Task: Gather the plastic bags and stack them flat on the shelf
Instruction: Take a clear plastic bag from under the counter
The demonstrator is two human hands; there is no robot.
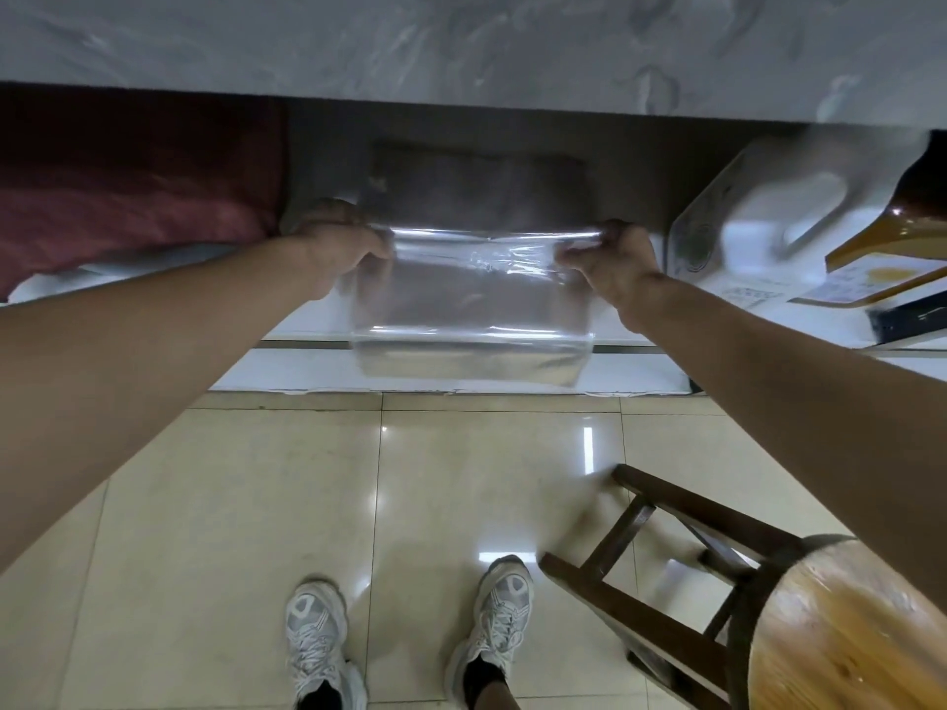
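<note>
A clear plastic bag point(469, 304) hangs stretched between my two hands in front of the white shelf point(307, 320). My left hand point(341, 243) pinches its upper left corner and my right hand point(610, 253) pinches its upper right corner. The bag's top edge is pulled taut and its lower edge droops past the shelf's front lip. Deeper in the shelf, under the grey marble counter point(461, 43), a dark flat shape point(476, 181) lies behind the bag; what it is I cannot tell.
A dark red cloth point(128, 197) fills the shelf's left side. A clear plastic container point(768, 212), an orange-edged box point(881, 243) and papers sit on the right. A wooden stool point(768, 597) stands at my lower right on the tiled floor, beside my shoes point(405, 617).
</note>
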